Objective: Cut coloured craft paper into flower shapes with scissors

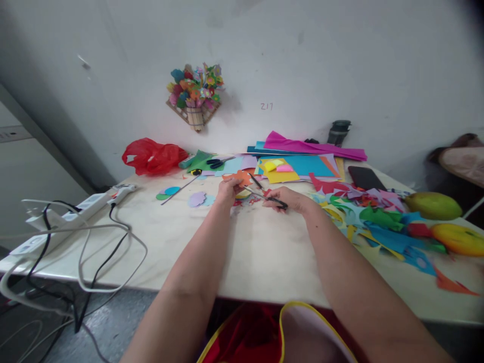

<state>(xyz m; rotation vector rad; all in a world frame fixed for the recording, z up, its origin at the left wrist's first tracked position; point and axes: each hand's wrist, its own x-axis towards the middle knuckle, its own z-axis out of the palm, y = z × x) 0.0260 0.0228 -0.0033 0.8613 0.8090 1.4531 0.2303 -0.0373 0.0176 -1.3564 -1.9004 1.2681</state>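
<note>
My left hand (229,190) is closed on an orange paper piece (242,177) with a scalloped edge, above the middle of the table. In my right hand (283,198) is a pair of scissors (254,192) with dark handles, its blades pointing left at the orange paper. Small red paper bits lie beneath the scissors. A lilac scalloped piece (197,199) rests on the table left of my left hand, and blue and green rounds (172,191) lie farther left.
Paper scraps (381,217) and two mango-like fruits (433,205) cover the right side, near a dark phone (366,178). Coloured sheets (308,166) lie behind. A red bag (153,157) stands back left; power strips (60,224) and cables run along the left edge.
</note>
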